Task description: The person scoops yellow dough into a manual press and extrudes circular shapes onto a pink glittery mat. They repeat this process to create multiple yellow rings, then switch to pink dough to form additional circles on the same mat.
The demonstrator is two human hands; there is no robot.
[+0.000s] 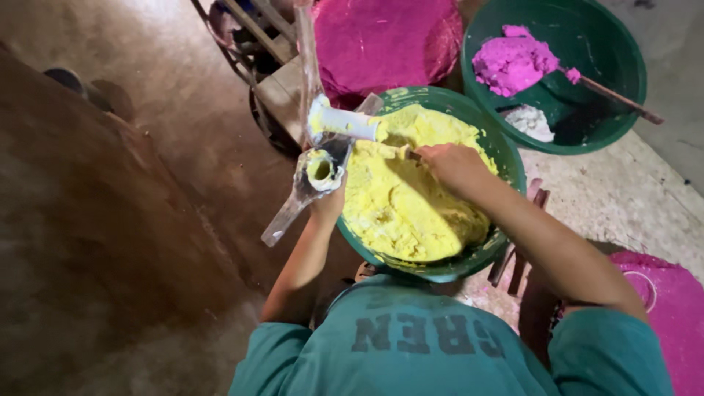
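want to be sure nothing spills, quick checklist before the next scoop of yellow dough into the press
1. Left hand gripping the press: ok.
2. Press opening facing up and visible: ok.
3. Right hand on the yellow dough: ok.
4. Green bowl well filled with dough: ok.
5. Bowl steady on its support: cannot tell, underside hidden.
6. Pink dough kept apart in the other bowl: ok.
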